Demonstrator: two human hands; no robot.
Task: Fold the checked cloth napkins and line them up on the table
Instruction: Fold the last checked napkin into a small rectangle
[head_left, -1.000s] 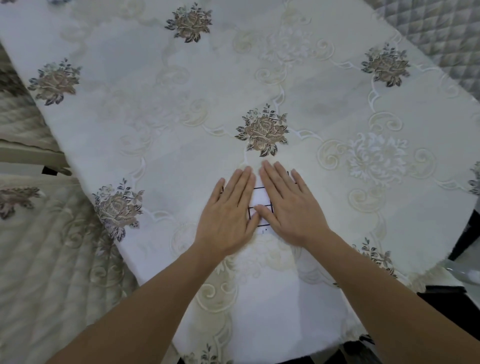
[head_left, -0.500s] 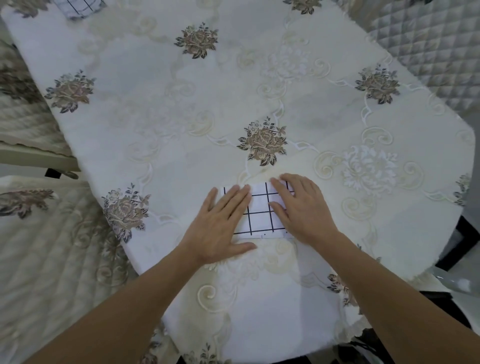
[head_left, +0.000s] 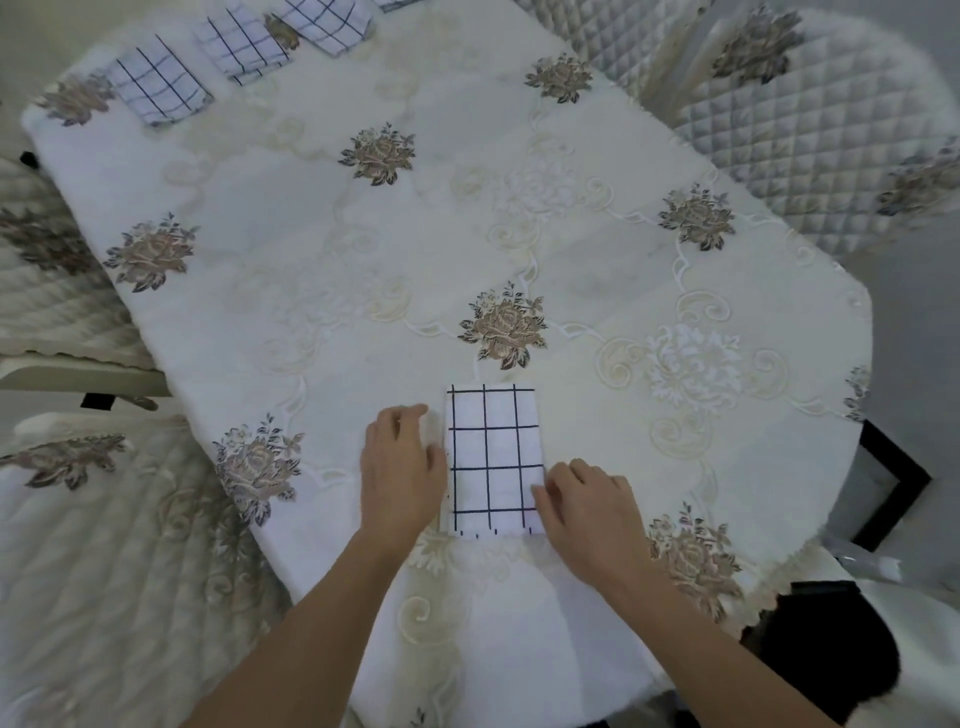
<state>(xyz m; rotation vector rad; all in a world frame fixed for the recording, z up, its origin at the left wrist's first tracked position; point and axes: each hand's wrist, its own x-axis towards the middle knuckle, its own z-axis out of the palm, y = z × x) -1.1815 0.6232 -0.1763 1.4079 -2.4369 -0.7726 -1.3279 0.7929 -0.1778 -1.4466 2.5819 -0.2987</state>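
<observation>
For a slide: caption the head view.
Left hand and right hand flank a folded checked napkin; more napkins line the tablecloth beyond.

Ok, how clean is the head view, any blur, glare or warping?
Head view: soft even light, no glare; near checked napkin crisp; left hand and right hand slightly smeared; far folded napkins softer, bowed by wide-angle distortion.

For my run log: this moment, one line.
napkin: folded flat | left hand: at left edge | right hand: at right edge | far row: folded napkins
</observation>
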